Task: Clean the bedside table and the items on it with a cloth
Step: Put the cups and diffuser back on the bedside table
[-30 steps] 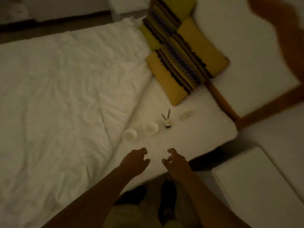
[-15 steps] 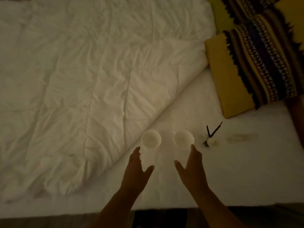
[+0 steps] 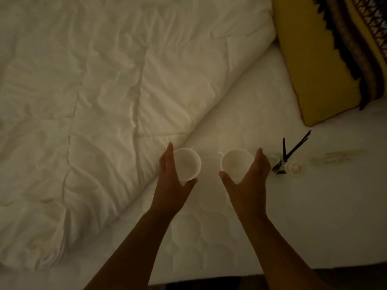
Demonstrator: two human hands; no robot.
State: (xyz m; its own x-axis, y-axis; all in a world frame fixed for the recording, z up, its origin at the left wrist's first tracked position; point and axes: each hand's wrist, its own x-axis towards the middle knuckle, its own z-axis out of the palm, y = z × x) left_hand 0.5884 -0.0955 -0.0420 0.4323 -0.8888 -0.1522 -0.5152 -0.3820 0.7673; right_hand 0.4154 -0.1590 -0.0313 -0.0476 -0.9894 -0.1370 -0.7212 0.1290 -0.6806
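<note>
Two small white cups stand on the white bed sheet (image 3: pixel 318 210) in dim light. My left hand (image 3: pixel 171 191) wraps the left cup (image 3: pixel 188 164), fingers along its left side and thumb under its right edge. Around the right cup (image 3: pixel 235 163) is my right hand (image 3: pixel 250 189), with the thumb on the left and the fingers on the right. No cloth and no bedside table are in view.
A small diffuser bottle (image 3: pixel 280 167) with black sticks stands just right of my right hand, a small round cap (image 3: pixel 296 167) beside it. A rumpled white duvet (image 3: pixel 100 101) covers the left. A yellow patterned pillow (image 3: pixel 318 65) lies at the top right. The bed's edge runs along the bottom.
The view has closed in on the bed. Both hands have moved forward from short of the cups to either side of them, each now around one cup.
</note>
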